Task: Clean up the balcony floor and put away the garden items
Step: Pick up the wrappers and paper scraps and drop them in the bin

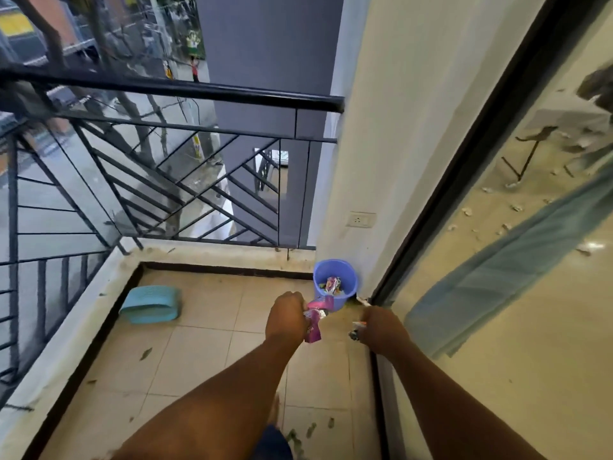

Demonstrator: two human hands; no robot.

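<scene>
A blue plastic bucket (348, 275) stands in the far right corner of the balcony, with colourful wrappers (332, 284) inside. My left hand (287, 315) grips pink and purple wrappers (315, 318) just in front of the bucket. My right hand (381, 327) holds small bits of litter (356, 328), white and dark, near the sliding door track. A light blue basket (151, 303) lies on its side at the far left of the tiled floor (199, 353). Dry leaves (146, 353) are scattered on the tiles.
A black metal railing (166, 134) on a low concrete kerb borders the balcony at left and far side. On the right is a glass sliding door (497, 260) with a black frame. A wall socket (361, 220) sits above the bucket.
</scene>
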